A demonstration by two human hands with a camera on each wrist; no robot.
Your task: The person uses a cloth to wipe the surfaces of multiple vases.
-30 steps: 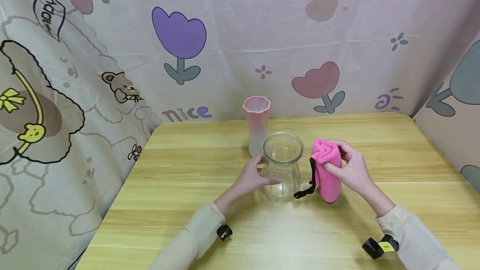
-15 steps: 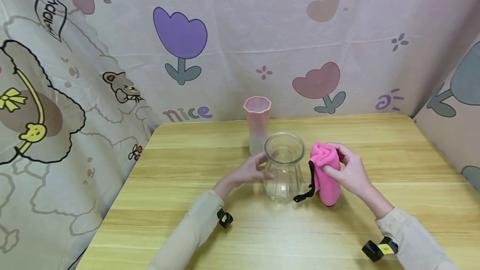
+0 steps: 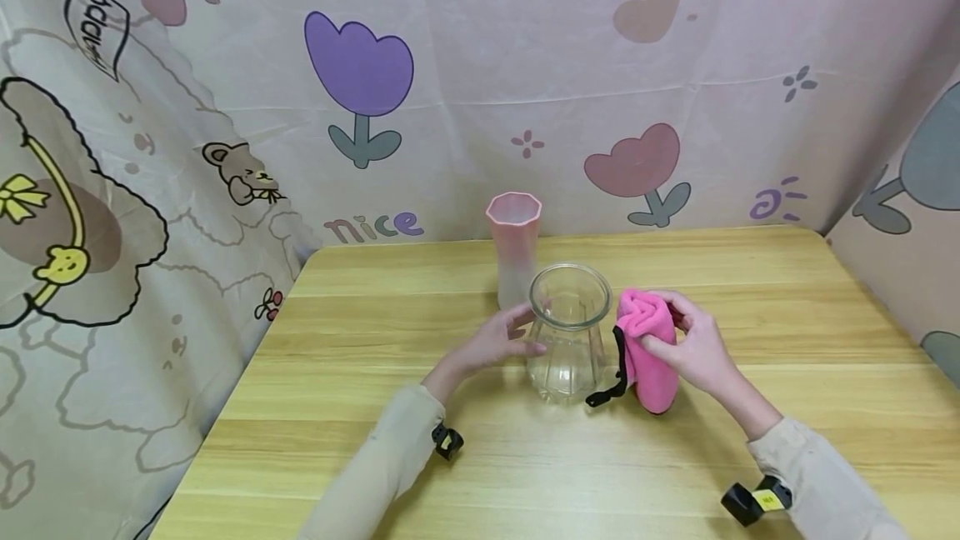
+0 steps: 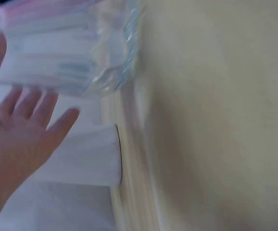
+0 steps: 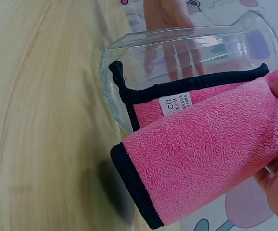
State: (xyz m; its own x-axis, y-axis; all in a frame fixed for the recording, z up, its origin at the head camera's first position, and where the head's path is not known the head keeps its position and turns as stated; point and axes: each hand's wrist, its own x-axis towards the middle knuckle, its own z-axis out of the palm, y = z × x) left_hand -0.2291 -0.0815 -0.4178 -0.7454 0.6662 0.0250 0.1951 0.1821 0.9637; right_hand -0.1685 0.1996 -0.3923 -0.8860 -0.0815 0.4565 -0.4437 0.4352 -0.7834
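Observation:
A clear glass jar point(image 3: 567, 357) with a round rim and faceted sides stands upright at mid-table. My left hand point(image 3: 491, 346) is at its left side, thumb and fingers spread, fingertips right at the glass. In the left wrist view the fingers point(image 4: 28, 103) look fairly straight beside the jar wall. On the jar's right, my right hand point(image 3: 696, 344) grips a rolled pink towel point(image 3: 651, 352) near its top, thumb in front. The towel has black edging and a white label point(image 5: 175, 103); one black-edged corner hangs loose and overlaps the jar in the right wrist view.
Just behind the jar and slightly left stands a tall vase point(image 3: 514, 257), pink fading to white. The wooden table point(image 3: 360, 307) runs back to a printed fabric backdrop point(image 3: 465, 57), with more fabric along the left and right.
The towel and my right hand have moved slightly toward me and left, closer to the jar. My left thumb has drawn back left across the glass. The jar has shifted slightly right.

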